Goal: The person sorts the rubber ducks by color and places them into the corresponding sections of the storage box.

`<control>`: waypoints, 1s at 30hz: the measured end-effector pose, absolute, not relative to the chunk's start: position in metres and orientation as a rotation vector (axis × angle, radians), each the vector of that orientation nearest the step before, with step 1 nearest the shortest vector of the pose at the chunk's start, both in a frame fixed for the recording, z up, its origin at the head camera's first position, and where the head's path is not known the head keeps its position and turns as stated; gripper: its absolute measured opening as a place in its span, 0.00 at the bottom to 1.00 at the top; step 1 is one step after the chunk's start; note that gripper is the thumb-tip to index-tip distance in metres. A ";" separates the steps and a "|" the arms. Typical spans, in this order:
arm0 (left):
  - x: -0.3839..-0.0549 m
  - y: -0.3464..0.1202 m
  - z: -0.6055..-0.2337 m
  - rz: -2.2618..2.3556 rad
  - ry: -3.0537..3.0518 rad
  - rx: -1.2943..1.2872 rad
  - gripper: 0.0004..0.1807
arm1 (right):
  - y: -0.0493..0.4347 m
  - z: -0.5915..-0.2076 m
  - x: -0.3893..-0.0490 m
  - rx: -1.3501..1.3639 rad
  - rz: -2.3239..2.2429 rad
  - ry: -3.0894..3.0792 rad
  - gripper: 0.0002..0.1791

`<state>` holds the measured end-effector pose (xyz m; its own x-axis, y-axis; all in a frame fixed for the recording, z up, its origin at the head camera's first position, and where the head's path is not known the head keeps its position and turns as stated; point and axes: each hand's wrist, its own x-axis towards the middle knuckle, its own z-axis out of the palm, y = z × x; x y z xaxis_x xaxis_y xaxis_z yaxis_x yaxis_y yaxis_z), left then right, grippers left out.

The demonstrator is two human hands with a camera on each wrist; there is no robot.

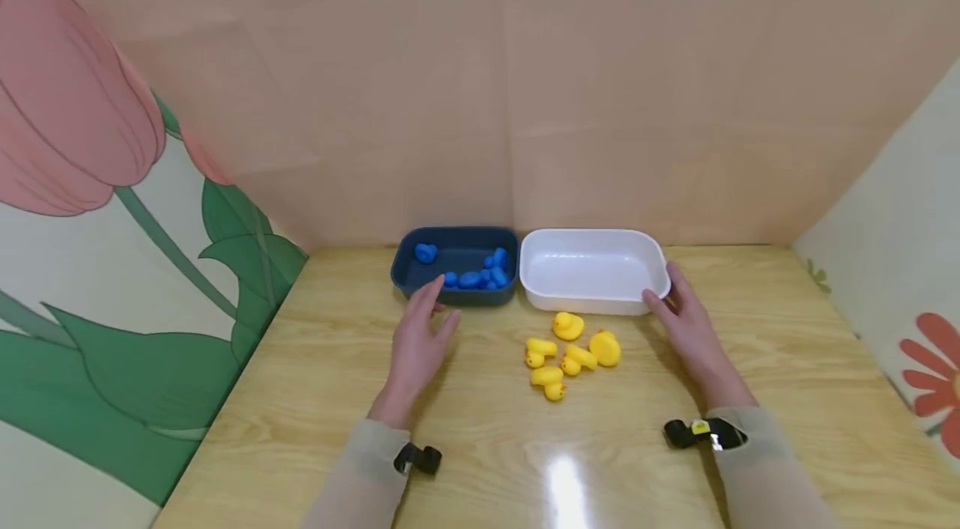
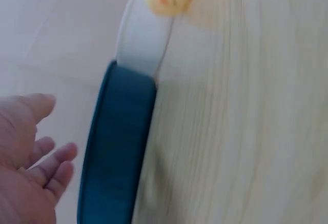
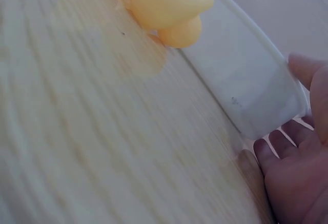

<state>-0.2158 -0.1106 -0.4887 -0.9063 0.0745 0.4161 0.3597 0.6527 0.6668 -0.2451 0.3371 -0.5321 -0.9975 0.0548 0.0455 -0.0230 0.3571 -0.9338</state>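
My left hand [image 1: 419, 343] is beside the front of a dark blue tray [image 1: 454, 298], fingers loosely spread and nothing in them. Small blue toy figures [image 1: 470, 279] lie in that tray, most along its front and right side. On the right, my right hand [image 1: 686, 327] holds the near right corner of a white tray [image 1: 585, 306], thumb at the rim and fingers around the end wall. The right wrist view shows the thumb and fingers [image 3: 282, 144] on either side of that corner. In front of the white tray sit several yellow rubber ducks [image 1: 578, 359].
Both trays stand side by side on the wooden table [image 1: 495, 446], close to a beige back panel [image 1: 510, 96]. Panels with painted flowers [image 1: 75, 87] flank the table. A black wrist camera [image 1: 418, 459] is strapped over the left sleeve, another on the right.
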 end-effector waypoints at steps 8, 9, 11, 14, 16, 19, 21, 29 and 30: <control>-0.207 -0.086 -0.486 -1.248 -2.675 -0.462 0.37 | 0.334 -0.531 -0.251 -0.029 1.747 -2.506 0.52; -0.208 -0.084 -0.487 -1.260 -2.690 -0.473 0.37 | 0.334 -0.531 -0.252 -0.028 1.751 -2.501 0.52; -0.208 -0.080 -0.489 -1.261 -2.730 -0.480 0.37 | 0.333 -0.531 -0.253 -0.018 1.764 -2.489 0.52; -0.209 -0.076 -0.492 -1.238 -2.775 -0.479 0.37 | 0.331 -0.531 -0.254 -0.016 1.788 -2.482 0.52; -0.210 -0.073 -0.493 -1.224 -2.786 -0.488 0.37 | 0.330 -0.530 -0.254 -0.015 1.788 -2.483 0.52; -0.210 -0.068 -0.495 -1.259 -2.783 -0.516 0.36 | 0.330 -0.527 -0.253 -0.021 1.779 -2.482 0.52; -0.209 -0.065 -0.497 -1.296 -2.788 -0.538 0.36 | 0.329 -0.526 -0.253 -0.021 1.776 -2.481 0.52; -0.209 -0.060 -0.509 -1.366 -2.825 -0.602 0.34 | 0.322 -0.527 -0.250 -0.028 1.774 -2.501 0.53; -0.210 -0.060 -0.510 -1.371 -2.825 -0.612 0.34 | 0.321 -0.527 -0.250 -0.026 1.773 -2.499 0.53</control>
<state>-0.2097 -0.0600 -0.5100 -0.9251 0.3625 0.1129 0.3130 0.5597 0.7673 -0.2498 0.3214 -0.5269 -0.9969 0.0583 0.0533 -0.0311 0.3310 -0.9431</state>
